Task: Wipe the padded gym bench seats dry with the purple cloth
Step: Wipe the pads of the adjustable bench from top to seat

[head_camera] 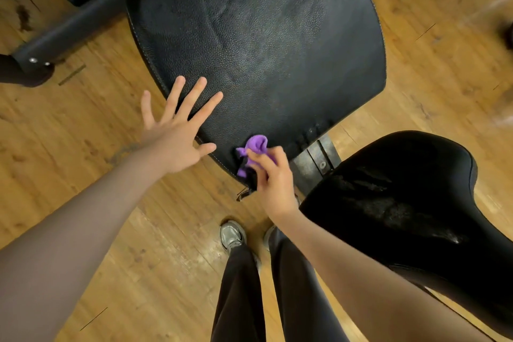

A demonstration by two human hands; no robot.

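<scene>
Gleaming black bench pad (258, 44), wooden floor (83, 125)

right hand (273, 175) pinches purple cloth (256, 147) at bench pad (263, 44) edge.

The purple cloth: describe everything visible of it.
The purple cloth is small, soft and fleecy-looking, bunched into a crumpled wad rather than spread flat. The right hand pinches it from above, with folds poking out beyond the fingers and a bit hanging below. It sits at the near edge of the large black padded seat, apparently touching it. The left hand is apart from it.
</scene>
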